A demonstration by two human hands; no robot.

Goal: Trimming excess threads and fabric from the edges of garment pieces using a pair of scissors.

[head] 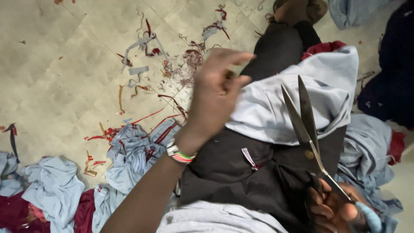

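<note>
The left hand is raised over the lap, its fingers bent and pinched together at the edge of a pale blue cloth, gripping a fold of it. A beaded wristband in green, red and white circles that wrist. The right hand sits low at the bottom right, closed around the handles of a pair of scissors; one fingertip is wrapped in light blue cloth. The scissor blades stand slightly apart and point up across the pale blue cloth, which lies draped over the person's dark trousers. A small pink-and-white tag rests on the trousers just beside the cloth's lower edge.

Beyond the lap, the tiled floor is strewn with red and grey fabric scraps and threads. A heap of light blue and maroon garments lies on the floor to the left, and more blue cloth is piled to the right beside something dark navy.
</note>
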